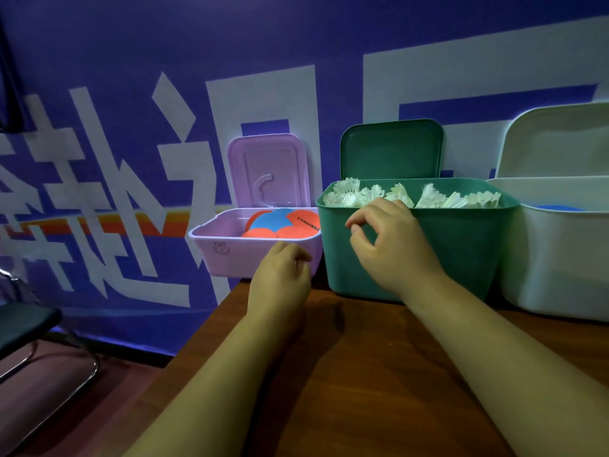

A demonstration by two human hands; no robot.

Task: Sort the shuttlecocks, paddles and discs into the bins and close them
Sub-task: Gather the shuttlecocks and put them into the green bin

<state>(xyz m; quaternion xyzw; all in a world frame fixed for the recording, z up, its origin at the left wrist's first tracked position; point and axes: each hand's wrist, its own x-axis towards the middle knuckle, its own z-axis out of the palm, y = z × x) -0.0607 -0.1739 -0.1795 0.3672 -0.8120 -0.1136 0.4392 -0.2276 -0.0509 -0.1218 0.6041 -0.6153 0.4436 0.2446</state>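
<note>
The left grip [283, 272] and right grip [385, 242] are loosely curled and empty, before the pink bin [237, 258] of discs [280, 222] and the green bin [461, 245]. Shuttlecocks [428, 196] heap to its rim, so shutting the green lid [392, 150] may crush feathers. The pink bin seems to overhang the surface [362, 374] edge, and pressing could tip it.

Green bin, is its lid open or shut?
Open. The lid stands upright behind the green bin, and white shuttlecocks show inside.

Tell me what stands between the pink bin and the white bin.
The green bin, lid up and filled with white shuttlecocks; the head view shows it, with the right hand before it.
</note>
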